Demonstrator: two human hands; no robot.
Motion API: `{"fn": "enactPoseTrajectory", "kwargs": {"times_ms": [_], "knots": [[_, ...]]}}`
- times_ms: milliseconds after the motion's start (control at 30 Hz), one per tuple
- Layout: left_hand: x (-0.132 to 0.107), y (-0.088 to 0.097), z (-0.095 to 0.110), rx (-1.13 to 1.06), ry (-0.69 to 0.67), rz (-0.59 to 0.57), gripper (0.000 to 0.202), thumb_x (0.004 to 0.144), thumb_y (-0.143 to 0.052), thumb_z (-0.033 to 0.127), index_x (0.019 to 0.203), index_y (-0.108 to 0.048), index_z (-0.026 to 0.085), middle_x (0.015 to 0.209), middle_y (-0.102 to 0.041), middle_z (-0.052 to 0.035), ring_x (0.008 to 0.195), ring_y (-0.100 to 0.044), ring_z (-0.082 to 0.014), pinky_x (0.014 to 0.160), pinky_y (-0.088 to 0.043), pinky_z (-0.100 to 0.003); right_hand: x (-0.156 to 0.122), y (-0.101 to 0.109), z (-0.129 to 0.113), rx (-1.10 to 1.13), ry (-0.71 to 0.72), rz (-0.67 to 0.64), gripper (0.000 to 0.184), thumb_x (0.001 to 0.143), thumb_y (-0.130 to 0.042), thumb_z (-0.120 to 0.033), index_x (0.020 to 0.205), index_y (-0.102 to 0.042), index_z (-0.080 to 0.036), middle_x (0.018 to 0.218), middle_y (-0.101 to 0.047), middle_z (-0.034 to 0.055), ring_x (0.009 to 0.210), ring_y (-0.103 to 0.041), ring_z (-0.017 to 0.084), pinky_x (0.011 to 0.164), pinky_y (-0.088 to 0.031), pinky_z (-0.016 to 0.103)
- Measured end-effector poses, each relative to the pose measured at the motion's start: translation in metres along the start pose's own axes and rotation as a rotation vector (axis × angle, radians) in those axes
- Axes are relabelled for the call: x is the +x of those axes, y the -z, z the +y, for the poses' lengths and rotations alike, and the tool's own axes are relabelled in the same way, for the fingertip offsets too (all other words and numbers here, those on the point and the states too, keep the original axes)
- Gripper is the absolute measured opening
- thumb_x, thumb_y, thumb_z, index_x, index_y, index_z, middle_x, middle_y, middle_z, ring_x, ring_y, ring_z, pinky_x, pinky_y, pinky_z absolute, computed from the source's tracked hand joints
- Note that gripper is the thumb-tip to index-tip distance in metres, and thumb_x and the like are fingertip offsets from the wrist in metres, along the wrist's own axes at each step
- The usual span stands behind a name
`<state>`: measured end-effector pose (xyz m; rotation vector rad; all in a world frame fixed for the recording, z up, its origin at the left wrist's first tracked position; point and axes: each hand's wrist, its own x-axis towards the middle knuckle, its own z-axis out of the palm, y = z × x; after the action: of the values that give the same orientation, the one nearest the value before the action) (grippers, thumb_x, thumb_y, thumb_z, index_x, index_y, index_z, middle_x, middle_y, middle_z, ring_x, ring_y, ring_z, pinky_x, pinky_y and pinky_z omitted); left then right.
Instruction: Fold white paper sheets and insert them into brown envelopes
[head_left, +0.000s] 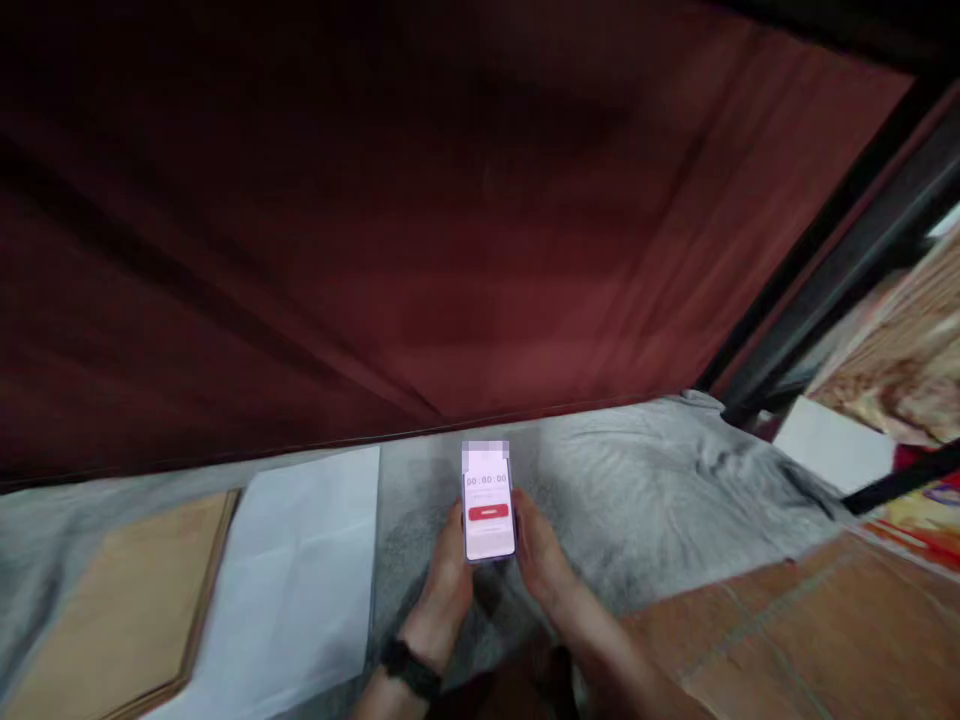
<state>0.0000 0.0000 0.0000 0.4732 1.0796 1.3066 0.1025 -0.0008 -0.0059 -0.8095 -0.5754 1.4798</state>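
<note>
A phone (489,535) with a lit screen is held upright in front of me, showing a row of zeros like a timer and a red button. My left hand (450,565) grips its left edge; a dark watch sits on that wrist. Along the phone's right edge, my right hand (536,545) is closed around it. The fingers behind the phone are hidden. Below and behind the phone spreads a grey cloth (615,500).
White paper sheets (300,570) lie on the cloth at the left, beside a stack of brown card or envelopes (135,610). A dark red fabric wall (480,250) rises behind. Tiled floor (810,620) and a black frame (825,260) are at the right.
</note>
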Motion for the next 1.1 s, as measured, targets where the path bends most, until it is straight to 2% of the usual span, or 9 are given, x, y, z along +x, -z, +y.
{"fn": "enactPoseTrajectory", "kwargs": {"times_ms": [133,333,533,700,933,1100], "knots": [[0.0032,0.0022,-0.0043,0.001,-0.003,0.004,0.042,0.072,-0.076,0.047,0.096,-0.072,0.013,0.088,-0.076,-0.0065,0.081,-0.070,-0.0227,0.073,-0.053,-0.033,-0.0020,-0.0010,-0.0010,-0.019,0.015,0.016,0.040,0.079,-0.074,-0.060,0.086,-0.070,-0.021,0.084,-0.074,0.0021,0.083,-0.067,0.022,0.081,-0.052,0.035],[0.0050,-0.0024,-0.0029,-0.038,0.033,0.051,0.034,0.073,-0.076,0.044,0.090,-0.071,0.014,0.079,-0.075,-0.0051,0.073,-0.070,-0.0222,0.067,-0.052,-0.032,-0.0002,-0.0007,0.0008,-0.030,-0.012,0.062,0.035,0.079,-0.072,-0.057,0.080,-0.069,-0.022,0.079,-0.073,0.0019,0.079,-0.067,0.022,0.077,-0.052,0.035],[0.0057,-0.0022,-0.0064,-0.014,0.021,0.037,0.038,0.072,-0.075,0.045,0.093,-0.071,0.015,0.083,-0.076,-0.0043,0.076,-0.070,-0.0210,0.072,-0.053,-0.032,-0.0010,-0.0007,-0.0034,-0.028,-0.022,0.071,0.040,0.075,-0.075,-0.059,0.081,-0.070,-0.020,0.078,-0.072,0.0038,0.082,-0.067,0.025,0.077,-0.052,0.036],[0.0043,-0.0035,-0.0058,-0.013,0.030,0.036,0.035,0.075,-0.073,0.044,0.094,-0.071,0.014,0.081,-0.075,-0.0050,0.077,-0.070,-0.0228,0.068,-0.051,-0.031,-0.0018,-0.0003,-0.0040,-0.032,-0.034,0.065,0.039,0.077,-0.074,-0.058,0.083,-0.071,-0.020,0.080,-0.073,0.0029,0.084,-0.067,0.024,0.079,-0.053,0.035],[0.0054,-0.0030,-0.0070,0.012,0.045,0.043,0.034,0.075,-0.071,0.044,0.094,-0.072,0.015,0.079,-0.075,-0.0057,0.076,-0.070,-0.0229,0.067,-0.051,-0.031,-0.0018,-0.0007,-0.0033,-0.033,-0.023,0.081,0.038,0.075,-0.075,-0.059,0.081,-0.070,-0.021,0.076,-0.072,0.0024,0.078,-0.067,0.023,0.072,-0.053,0.035],[0.0050,-0.0027,-0.0074,0.031,0.002,0.018,0.036,0.074,-0.071,0.044,0.094,-0.071,0.015,0.080,-0.076,-0.0051,0.076,-0.070,-0.0230,0.067,-0.053,-0.032,-0.0032,-0.0012,-0.0050,-0.037,-0.022,0.058,0.040,0.076,-0.075,-0.061,0.081,-0.070,-0.021,0.078,-0.073,0.0037,0.078,-0.067,0.024,0.073,-0.053,0.035]]}}
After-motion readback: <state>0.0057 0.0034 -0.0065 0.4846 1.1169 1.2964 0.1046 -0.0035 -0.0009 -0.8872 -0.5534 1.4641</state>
